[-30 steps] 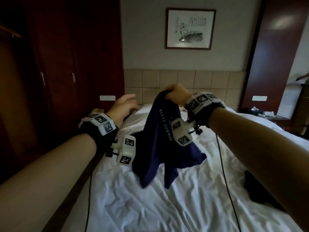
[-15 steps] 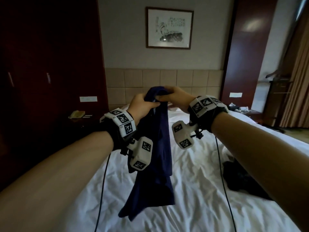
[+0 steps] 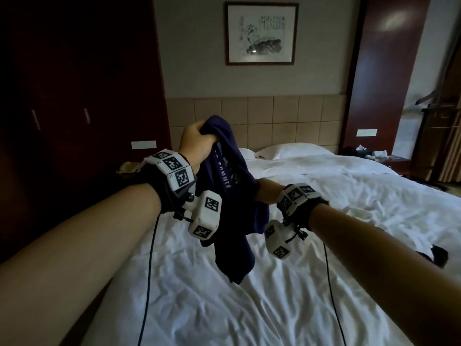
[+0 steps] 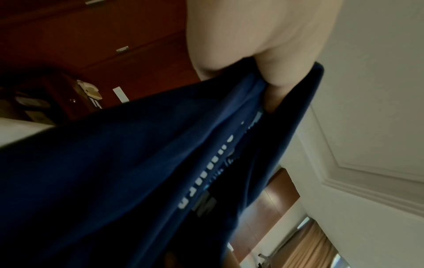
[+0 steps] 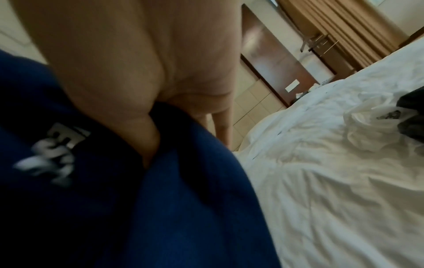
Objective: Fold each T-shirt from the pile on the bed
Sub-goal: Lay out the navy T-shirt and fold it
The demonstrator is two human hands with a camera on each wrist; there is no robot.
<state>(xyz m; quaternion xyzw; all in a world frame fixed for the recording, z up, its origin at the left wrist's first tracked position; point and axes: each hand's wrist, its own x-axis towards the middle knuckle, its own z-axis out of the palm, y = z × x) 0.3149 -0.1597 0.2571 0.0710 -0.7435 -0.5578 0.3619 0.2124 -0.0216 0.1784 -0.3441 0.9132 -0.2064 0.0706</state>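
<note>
Gripping a bunched upper edge, the left hand [image 3: 197,142] is holding the navy T-shirt [image 3: 233,196] high above the bed [image 3: 249,308], while the right hand [image 3: 265,193] is clutching fabric lower down, probably hunting a hem or shoulder so the crumpled shirt can hang open.

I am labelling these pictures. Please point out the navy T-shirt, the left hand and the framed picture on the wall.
navy T-shirt [image 3: 232,196]: head view, on the hanging printed front.
left hand [image 3: 195,143]: head view, on the back of the hand gripping the shirt.
framed picture [image 3: 261,33]: head view, on the middle of the print.
</note>
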